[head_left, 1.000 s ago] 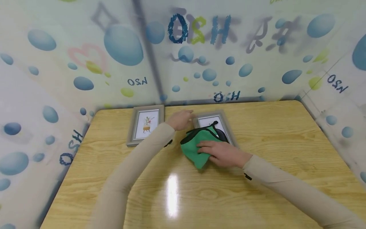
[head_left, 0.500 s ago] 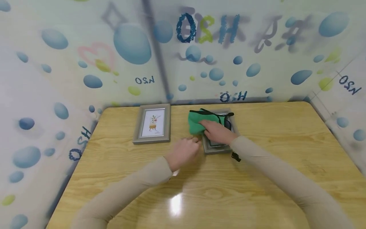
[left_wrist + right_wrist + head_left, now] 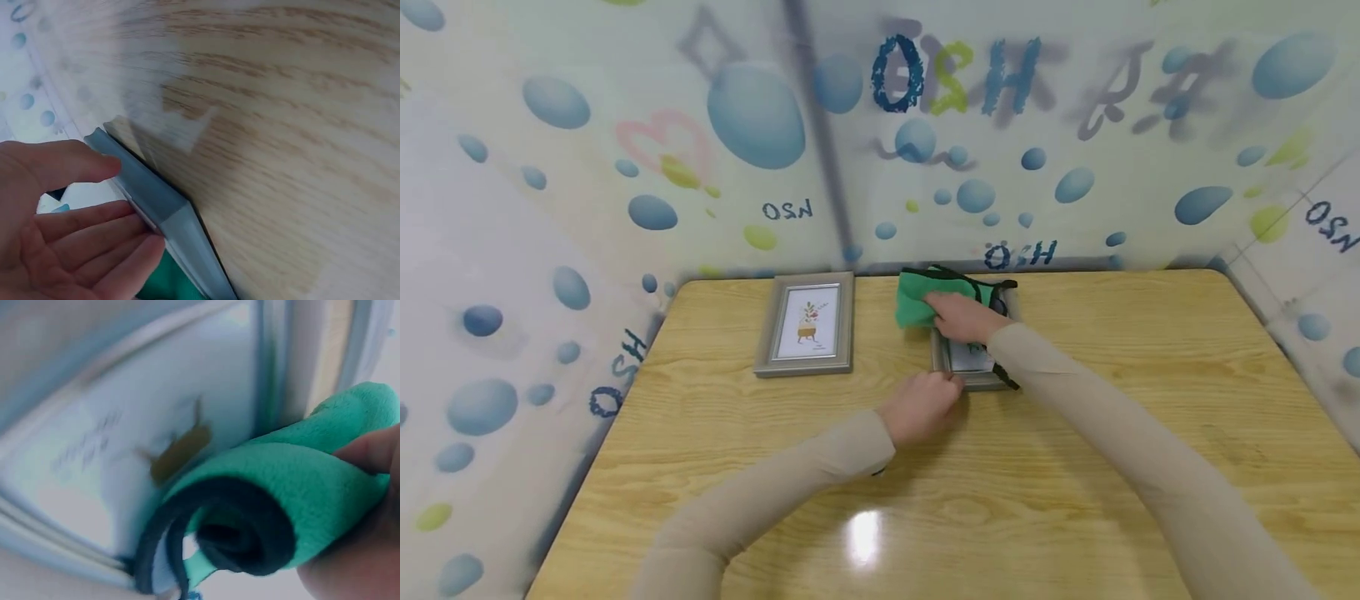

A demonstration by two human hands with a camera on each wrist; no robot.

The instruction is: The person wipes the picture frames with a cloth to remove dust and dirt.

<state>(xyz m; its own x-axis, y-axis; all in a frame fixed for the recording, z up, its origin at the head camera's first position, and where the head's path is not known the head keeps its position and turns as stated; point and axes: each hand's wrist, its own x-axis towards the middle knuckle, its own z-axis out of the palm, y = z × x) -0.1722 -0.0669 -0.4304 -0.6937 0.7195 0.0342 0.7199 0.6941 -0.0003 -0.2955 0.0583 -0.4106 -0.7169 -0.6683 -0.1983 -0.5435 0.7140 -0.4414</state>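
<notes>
A grey picture frame point(image 3: 973, 382) lies on the wooden table, a white print with a brown planter in it. My right hand point(image 3: 964, 318) grips a green cloth point(image 3: 917, 304) with black edging and presses it over the far part of that frame. In the right wrist view the cloth point(image 3: 294, 481) is folded in a roll against the print. My left hand point(image 3: 922, 407) is at the frame's near left corner; in the left wrist view its thumb and fingers hold the frame's edge point(image 3: 147, 187). The cloth and right arm hide much of the print.
A second grey picture frame point(image 3: 805, 325) with a plant print lies to the left on the wooden table point(image 3: 1037, 500). A wall point(image 3: 737, 167) patterned with blue drops rises behind the table's far edge.
The cloth and right hand have moved from the frame's near left part to its far part. The left hand has come from the frame's far left corner to its near left corner.
</notes>
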